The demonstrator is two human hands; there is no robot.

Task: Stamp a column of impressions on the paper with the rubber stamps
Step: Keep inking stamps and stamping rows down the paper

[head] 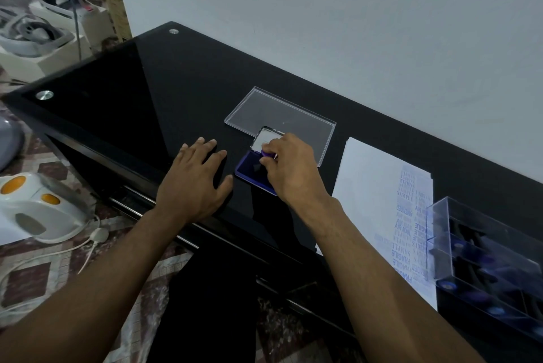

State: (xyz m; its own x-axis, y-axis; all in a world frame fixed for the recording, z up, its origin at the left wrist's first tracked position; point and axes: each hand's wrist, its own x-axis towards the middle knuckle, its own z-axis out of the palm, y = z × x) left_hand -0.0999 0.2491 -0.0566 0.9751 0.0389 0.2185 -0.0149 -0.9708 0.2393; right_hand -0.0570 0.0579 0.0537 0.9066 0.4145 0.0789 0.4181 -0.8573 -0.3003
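right hand (289, 164) pinching stamp (268, 153), apparently on ink pad (249, 170)

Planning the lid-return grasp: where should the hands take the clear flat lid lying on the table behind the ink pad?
Take the clear lid by its far-left rim, from the wall side. It lies flat on the black table, so only its thin upturned edges offer a pinch. Its near-right part is crowded by the ink pad and the right hand gripping a stamp; the far-left is open.
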